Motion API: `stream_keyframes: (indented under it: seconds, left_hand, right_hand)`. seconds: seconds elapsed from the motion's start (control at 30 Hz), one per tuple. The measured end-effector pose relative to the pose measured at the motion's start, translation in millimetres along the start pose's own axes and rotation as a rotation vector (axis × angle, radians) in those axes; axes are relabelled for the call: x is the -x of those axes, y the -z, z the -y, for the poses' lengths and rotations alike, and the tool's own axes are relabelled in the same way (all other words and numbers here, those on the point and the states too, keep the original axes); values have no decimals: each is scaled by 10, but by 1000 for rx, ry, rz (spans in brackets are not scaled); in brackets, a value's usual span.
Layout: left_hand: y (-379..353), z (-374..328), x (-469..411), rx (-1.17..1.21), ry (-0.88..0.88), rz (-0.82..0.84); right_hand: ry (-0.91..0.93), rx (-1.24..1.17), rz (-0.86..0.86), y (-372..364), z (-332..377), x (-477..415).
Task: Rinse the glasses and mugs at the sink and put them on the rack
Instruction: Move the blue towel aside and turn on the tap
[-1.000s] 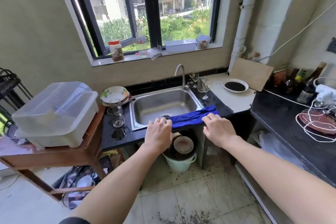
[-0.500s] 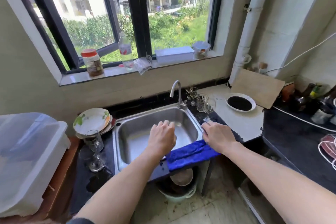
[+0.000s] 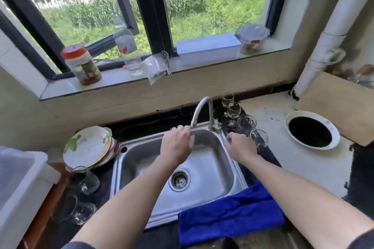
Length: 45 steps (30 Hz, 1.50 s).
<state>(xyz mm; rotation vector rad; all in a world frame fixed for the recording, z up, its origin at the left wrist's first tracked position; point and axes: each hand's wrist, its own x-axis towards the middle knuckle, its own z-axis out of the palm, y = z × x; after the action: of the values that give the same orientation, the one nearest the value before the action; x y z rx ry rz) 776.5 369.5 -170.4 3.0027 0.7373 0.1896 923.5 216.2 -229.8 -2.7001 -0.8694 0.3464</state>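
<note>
The left hand (image 3: 176, 147) hung over the sink (image 3: 212, 170), its fingers (image 3: 183, 130) loosely straight and holding nothing, their tips just beside the mouth of the tap (image 3: 202, 103). The right hand (image 3: 239, 148) sat over the sink's right rim with its fingers (image 3: 232, 139) curled under; whether they held anything could not be told. Just beside that hand's outer edge a glass (image 3: 259, 139) stood upright on the desk (image 3: 271, 119). Behind it came a tumbler (image 3: 247, 123) and then two stem glasses (image 3: 232, 110), in a row running back to the wall right of the tap. Left of the sink, plates (image 3: 89, 147) leaned in a stack, and near them more glassware (image 3: 81, 180) stood on the dark top, blurred. A white box (image 3: 22, 184) filled the left edge. A blue cloth (image 3: 230, 214) lay over the sink's near right corner, under the right forearm. Further right a dish (image 3: 312, 132) of something dark sat by a board (image 3: 340, 107). A jar (image 3: 83, 64) and a bottle (image 3: 127, 46) stood on the sill.
</note>
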Motion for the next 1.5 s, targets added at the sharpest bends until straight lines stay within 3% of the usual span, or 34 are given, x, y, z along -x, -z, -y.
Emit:
stream_keyframes:
  seconds: [0.17,0.4,0.6,1.17,1.3,1.4,1.5]
  left_hand:
    - [-232,36,-509,92,61,7]
    - [-459,124,-768,165,12,9]
    - [-589,287,-830,321,-78,21]
    - [-596,388,-836,361,-175,22]
    - [-606,407,-790,418,-124,43]
    - [-723,460,-632,488,47,54]
    - [-889,484,-421,491,181,86]
  right_hand:
    - [-295,-374,123,-227,-8,-772]
    - [-779,-1055,267,-660,68,-1523]
    - [-904,-1279,195,-756,33,-1677]
    - [-857,-1268,43,-1067,25,-1562]
    - [-661,-936,-2,-871,51,-1288]
    - [-450,-693,-4,-746,-37,-856]
    - [-380,-582,7,-690,-228,-336]
